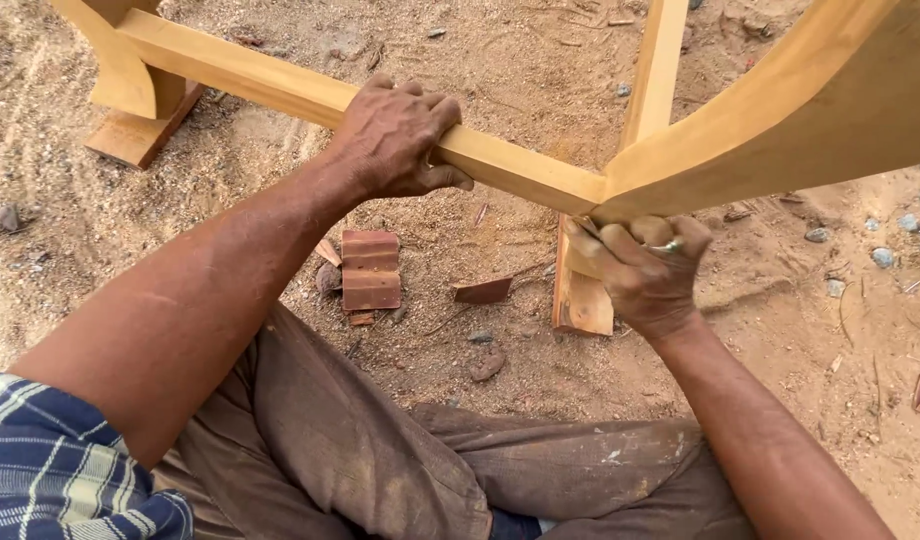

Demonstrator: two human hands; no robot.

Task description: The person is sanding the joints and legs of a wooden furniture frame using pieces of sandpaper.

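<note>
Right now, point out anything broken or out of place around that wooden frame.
Broken red tile pieces lie scattered on the sandy ground beneath the wooden frame. The frame itself shows no damage.

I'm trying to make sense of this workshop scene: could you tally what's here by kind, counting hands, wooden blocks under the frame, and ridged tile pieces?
Bare hands: 2, the left hand gripping the pale wooden frame rail, the right hand at the frame's joint.
Flat wooden blocks under the frame: 2.
Reddish ridged tile pieces on the sand: 1.
Total: 5.
</note>
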